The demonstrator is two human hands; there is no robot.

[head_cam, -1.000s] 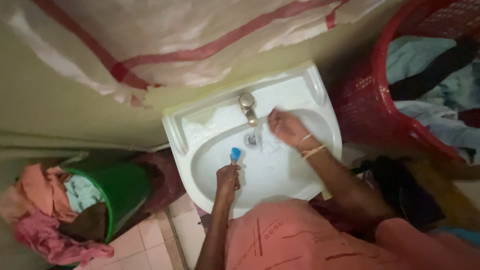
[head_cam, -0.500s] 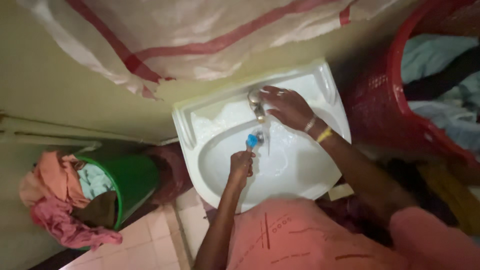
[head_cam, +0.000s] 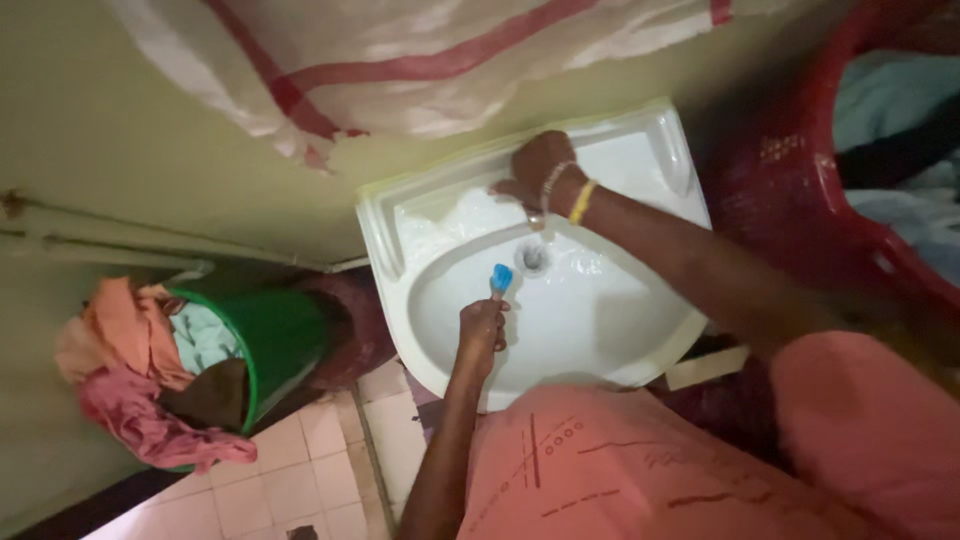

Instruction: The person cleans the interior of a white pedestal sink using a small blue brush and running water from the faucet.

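Observation:
A white wash basin (head_cam: 640, 330) hangs on the wall below me. My left hand (head_cam: 481, 335) is closed around a small brush whose blue head (head_cam: 501, 278) points up over the bowl, just left of the drain (head_cam: 533, 257). My right hand (head_cam: 536, 172) lies closed over the tap at the back of the basin and hides it; bangles circle that wrist. No water stream shows under the tap.
A green bucket (head_cam: 262, 340) stuffed with pink and orange cloths (head_cam: 125, 380) stands left of the basin on a tiled floor (head_cam: 300, 470). A red laundry basket (head_cam: 800, 200) with clothes sits at the right. A white sack with red stripes (head_cam: 420, 50) hangs above.
My right hand went from the bowl under the running water up onto the tap and closed over it. The water stream is gone. My left hand raised the brush slightly.

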